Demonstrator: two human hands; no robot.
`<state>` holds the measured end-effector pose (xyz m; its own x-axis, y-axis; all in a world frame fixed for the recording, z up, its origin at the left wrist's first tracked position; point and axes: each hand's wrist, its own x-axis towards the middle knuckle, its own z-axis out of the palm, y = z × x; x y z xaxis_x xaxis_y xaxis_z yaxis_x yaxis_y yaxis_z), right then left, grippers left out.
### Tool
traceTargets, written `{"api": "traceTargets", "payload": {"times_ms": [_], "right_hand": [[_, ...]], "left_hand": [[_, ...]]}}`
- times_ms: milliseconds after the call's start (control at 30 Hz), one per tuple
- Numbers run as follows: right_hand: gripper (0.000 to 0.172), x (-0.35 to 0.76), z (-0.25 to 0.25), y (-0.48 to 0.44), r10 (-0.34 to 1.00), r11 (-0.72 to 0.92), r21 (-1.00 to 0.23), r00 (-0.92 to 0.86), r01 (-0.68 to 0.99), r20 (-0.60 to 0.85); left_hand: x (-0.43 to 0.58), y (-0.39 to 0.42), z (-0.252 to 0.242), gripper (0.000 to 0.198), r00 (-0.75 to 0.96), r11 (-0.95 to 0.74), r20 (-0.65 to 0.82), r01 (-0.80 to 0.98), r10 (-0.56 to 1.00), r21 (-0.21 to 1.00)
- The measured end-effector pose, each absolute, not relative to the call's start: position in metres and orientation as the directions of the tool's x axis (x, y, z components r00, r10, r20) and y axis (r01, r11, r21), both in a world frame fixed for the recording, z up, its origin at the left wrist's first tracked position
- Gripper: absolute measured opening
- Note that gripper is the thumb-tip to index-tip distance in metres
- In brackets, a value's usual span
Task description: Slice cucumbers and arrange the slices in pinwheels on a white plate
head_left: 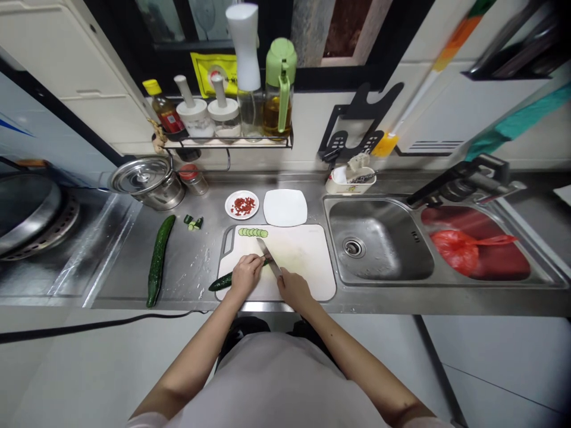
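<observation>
My left hand is closed over a dark green cucumber lying on the white cutting board. The cucumber's uncut end sticks out to the left, past the board's edge; its middle is hidden under my fingers. In my right hand is a knife, its blade slanting up and left across the cucumber's right end. A row of overlapping cucumber slices lies along the board's top left. Behind the board stand a white plate and a small dish of chopped red pieces.
Left of the board lie a whole cucumber and several cucumber scraps. A lidded pot and a red-capped jar stand behind. The sink is on the right, with a red bag in its second basin. Above hangs a condiment rack.
</observation>
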<state>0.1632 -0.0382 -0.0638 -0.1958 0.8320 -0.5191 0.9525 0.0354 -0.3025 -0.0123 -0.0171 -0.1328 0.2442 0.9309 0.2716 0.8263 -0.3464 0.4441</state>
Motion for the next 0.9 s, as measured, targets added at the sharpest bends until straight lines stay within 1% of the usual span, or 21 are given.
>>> {"api": "traceTargets", "payload": {"times_ms": [267, 433, 600, 900], "right_hand": [[0.032, 0.1665, -0.0578, -0.043, 0.801, 0.041, -0.316, -0.22, 0.948, -0.556], [0.033, 0.1669, -0.0573, -0.0394, 0.802, 0.05, -0.323, -0.231, 0.945, -0.55], [0.032, 0.1609, -0.0562, -0.0338, 0.814, 0.05, -0.319, -0.224, 0.946, -0.535], [0.035, 0.1622, -0.0542, -0.0389, 0.789, 0.052, -0.296, -0.221, 0.954, -0.574]], "left_hand": [[-0.0118, -0.0167, -0.1307, 0.023, 0.243, -0.342, 0.262, 0.821, 0.934, 0.457], [-0.0122, -0.0162, -0.1292, 0.023, 0.246, -0.343, 0.258, 0.818, 0.934, 0.462], [-0.0117, -0.0166, -0.1282, 0.022, 0.251, -0.346, 0.255, 0.816, 0.934, 0.464], [-0.0115, -0.0161, -0.1267, 0.024, 0.247, -0.317, 0.206, 0.827, 0.947, 0.464]]}}
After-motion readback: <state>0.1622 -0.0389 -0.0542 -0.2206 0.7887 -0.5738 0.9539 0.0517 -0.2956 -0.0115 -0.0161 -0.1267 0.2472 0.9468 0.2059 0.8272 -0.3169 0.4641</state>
